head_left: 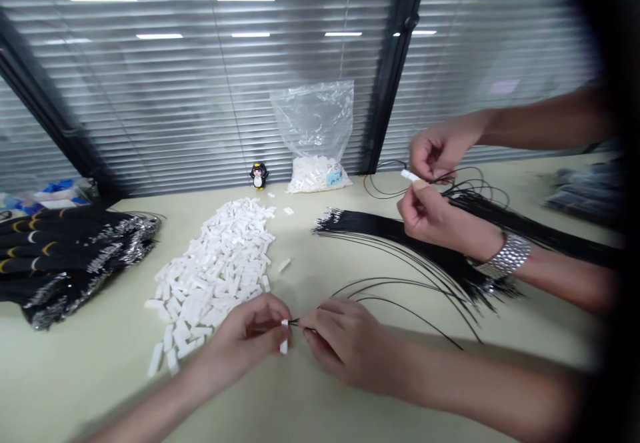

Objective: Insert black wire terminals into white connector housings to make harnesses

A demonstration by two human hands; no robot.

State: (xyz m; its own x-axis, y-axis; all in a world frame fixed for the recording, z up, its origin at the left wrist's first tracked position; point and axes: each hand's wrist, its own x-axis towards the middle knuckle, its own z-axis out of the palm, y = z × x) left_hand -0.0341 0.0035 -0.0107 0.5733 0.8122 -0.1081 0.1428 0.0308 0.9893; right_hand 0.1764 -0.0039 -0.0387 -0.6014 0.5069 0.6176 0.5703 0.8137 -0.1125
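Observation:
Between the thumb and fingers of my left hand point(253, 333) is a small white plastic piece point(285, 337), held upright. My right hand point(353, 343), just to the right, pinches thin black wires point(400, 299) whose ends reach the top of the white piece. The wires trail off behind my right hand and curve to the right. A large pile of similar white pieces point(215, 269) lies on the table beyond my left hand. Behind my right hand lies a bundle of black wires point(380, 226) with metallic ends.
At the right, another person's hands point(435, 213) hold a white piece and black wires. A plastic bag of white pieces point(317, 173) and a penguin figure point(259, 176) stand at the back. Black wire bundles point(65, 249) lie at the left.

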